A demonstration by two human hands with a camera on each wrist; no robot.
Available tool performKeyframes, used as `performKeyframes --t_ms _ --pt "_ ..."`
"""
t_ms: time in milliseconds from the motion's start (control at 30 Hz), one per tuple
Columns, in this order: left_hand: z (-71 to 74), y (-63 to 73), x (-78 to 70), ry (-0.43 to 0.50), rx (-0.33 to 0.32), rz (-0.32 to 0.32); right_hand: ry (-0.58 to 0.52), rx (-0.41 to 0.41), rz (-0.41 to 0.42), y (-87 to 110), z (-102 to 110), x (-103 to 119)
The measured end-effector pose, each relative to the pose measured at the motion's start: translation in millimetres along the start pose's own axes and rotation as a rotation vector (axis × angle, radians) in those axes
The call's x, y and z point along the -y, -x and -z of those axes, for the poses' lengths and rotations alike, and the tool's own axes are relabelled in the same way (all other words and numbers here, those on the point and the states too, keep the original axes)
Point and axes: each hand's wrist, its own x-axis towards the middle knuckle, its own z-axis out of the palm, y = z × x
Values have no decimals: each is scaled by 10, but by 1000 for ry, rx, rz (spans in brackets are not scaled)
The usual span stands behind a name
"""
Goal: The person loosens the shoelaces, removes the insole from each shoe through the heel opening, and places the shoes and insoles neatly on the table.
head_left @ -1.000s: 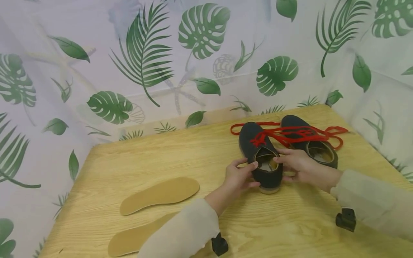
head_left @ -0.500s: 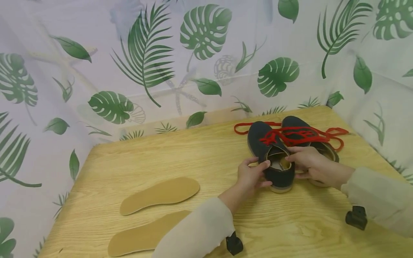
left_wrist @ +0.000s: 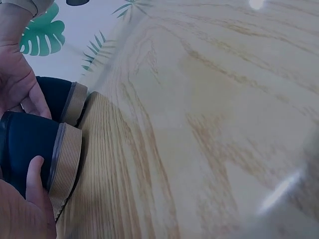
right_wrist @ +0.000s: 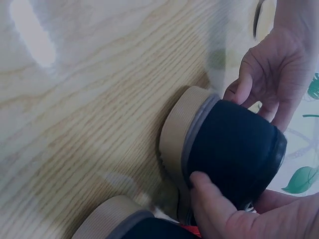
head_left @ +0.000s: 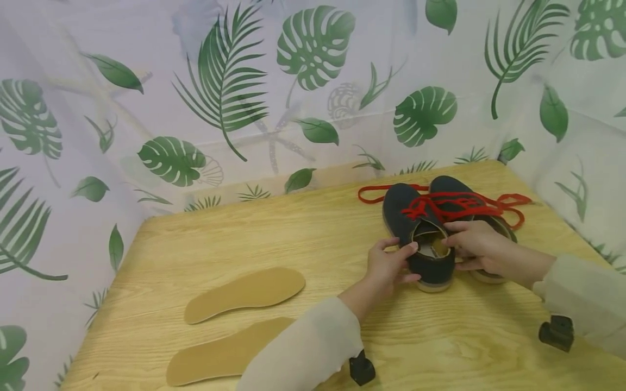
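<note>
A dark navy shoe (head_left: 431,269) with red laces stands sole-down on the table, toe pointing away. My left hand (head_left: 388,265) holds its left side near the heel, thumb at the rim of the opening. From the other side my right hand (head_left: 478,242) grips it, thumb at the rim too. The heel (right_wrist: 232,144) and its ribbed tan sole appear between both hands in the right wrist view. Close on the right stands a second navy shoe (head_left: 446,185), partly hidden by my right hand and the red laces (head_left: 511,204).
Two tan insoles, a farther insole (head_left: 244,296) and a nearer insole (head_left: 220,355), lie flat on the left of the wooden table (head_left: 195,244). My left sleeve covers the nearer one's end. A leaf-print curtain (head_left: 235,179) encloses the back and sides.
Both hands have shifted the navy shoe to the right, closer to the second shoe, while keeping hold of it. More of the nearer insole shows from under my left sleeve.
</note>
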Motion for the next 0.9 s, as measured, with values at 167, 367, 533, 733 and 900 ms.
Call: performKeyframes --t_ms 167,367,533,733,900 --pt "-14 4 -34 -55 -6 4 -62 39 -30 54 -2 15" --pt "124 46 -143 -242 21 -13 -118 49 -44 161 20 70" --pt "310 115 -333 -353 74 -90 -53 7 33 254 36 196" --pt "534 242 -575 -602 143 -226 69 -16 152 369 -35 318" --pt "683 431 -776 -903 201 -368 267 -58 237 429 -154 393"
